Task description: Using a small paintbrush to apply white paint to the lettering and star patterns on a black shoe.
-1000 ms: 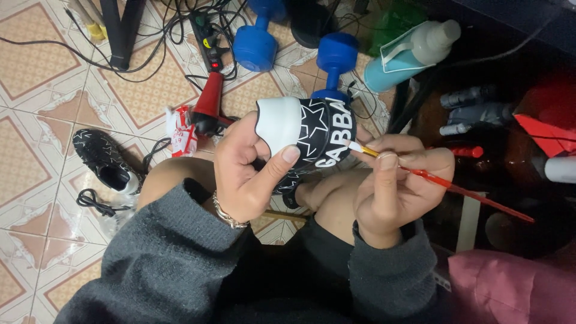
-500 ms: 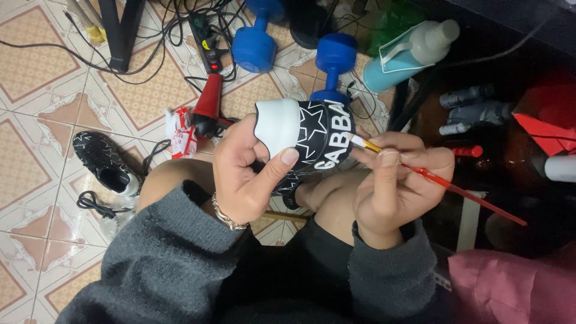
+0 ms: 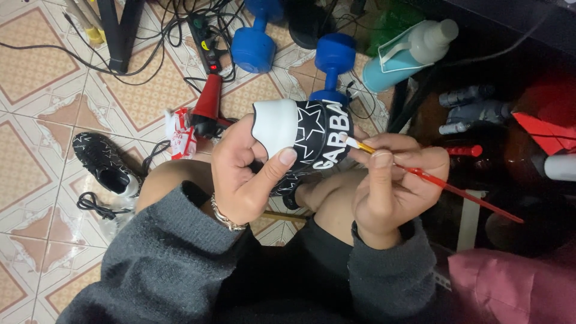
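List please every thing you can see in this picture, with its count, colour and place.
shoe: 1, black with white stars, in left hand
paintbrush: 1, red handle, in right hand
second shoe: 1, black, floor at left
dumbbells: 2, blue, floor at top
bottle: 1, teal, top right
power strip: 1, black, among cables
bracelet: 1, silver, left wrist
left hand: grips shoe
right hand: grips paintbrush

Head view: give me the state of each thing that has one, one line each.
black shoe with white stars: held up in the left hand, white toe toward the thumb.
paintbrush: pinched in the right hand, white-loaded tip touching the shoe.
second black shoe: lying on the floor tiles, lace loose.
water bottle: lying tilted, cap on.
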